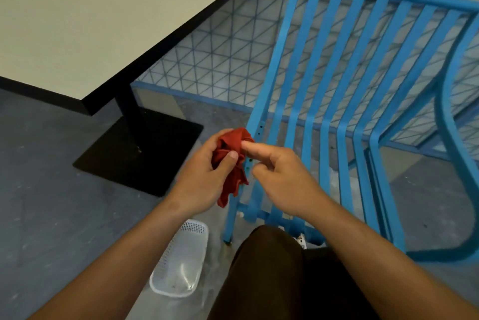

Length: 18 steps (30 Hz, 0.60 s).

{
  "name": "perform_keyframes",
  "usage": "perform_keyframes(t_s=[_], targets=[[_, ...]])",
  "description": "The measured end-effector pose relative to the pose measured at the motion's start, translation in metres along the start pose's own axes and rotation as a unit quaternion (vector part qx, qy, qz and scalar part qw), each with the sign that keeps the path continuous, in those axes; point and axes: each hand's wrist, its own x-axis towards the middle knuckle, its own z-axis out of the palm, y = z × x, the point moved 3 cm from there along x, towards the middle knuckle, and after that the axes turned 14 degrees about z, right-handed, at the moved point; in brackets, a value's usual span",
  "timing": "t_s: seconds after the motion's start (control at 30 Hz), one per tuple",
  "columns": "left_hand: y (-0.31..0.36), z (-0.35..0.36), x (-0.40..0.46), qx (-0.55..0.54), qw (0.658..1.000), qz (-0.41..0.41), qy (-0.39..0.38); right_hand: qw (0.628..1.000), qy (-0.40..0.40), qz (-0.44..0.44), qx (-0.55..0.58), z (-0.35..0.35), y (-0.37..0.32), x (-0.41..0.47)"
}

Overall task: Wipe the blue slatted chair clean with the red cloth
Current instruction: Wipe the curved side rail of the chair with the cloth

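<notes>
Underfoot, a grey speckled floor (51, 190) meets a blue wire-mesh fence (220, 55); a pale bench (90, 29) on a black pedestal stands to the left. A white perforated basket (181, 260) lies on the floor, seemingly empty. The blue slatted chair (344, 86) stands ahead. Just before its left edge, the left hand (204, 177) grips the crumpled red cloth (232, 161), the right hand (282, 180) pinching its top.

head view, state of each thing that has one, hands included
red cloth: bunched, off the chair
left hand: closed on the cloth
right hand: fingertips pinching the cloth's top
blue slatted metal chair: upright, unoccupied
white perforated plastic basket: upright on the floor, looks empty
</notes>
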Motion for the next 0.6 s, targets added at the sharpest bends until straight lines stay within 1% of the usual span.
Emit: perform_keyframes(t_s=[0.07,0.13,0.3,0.4,0.53,0.6], targets=[[-0.009,-0.009,0.0,0.01,1.0,0.001,0.008,0.998,-0.007,-0.011,-0.055,0.0,-0.002,0.006],[-0.018,-0.015,-0.001,0.012,1.0,-0.008,0.019,0.992,0.003,-0.038,-0.117,-0.003,-0.003,0.017],[-0.054,-0.027,0.0,-0.001,0.998,-0.041,0.054,0.953,0.041,-0.123,-0.272,-0.016,-0.003,0.059],[-0.079,-0.029,0.002,0.0,0.996,-0.058,0.065,0.922,0.051,-0.177,-0.341,-0.022,-0.007,0.089],[-0.115,-0.028,0.008,0.009,0.996,-0.076,0.043,0.879,0.016,-0.218,-0.423,-0.023,-0.017,0.124],[-0.138,-0.028,0.012,0.017,0.995,-0.098,0.023,0.84,-0.009,-0.227,-0.493,-0.017,-0.019,0.14]])
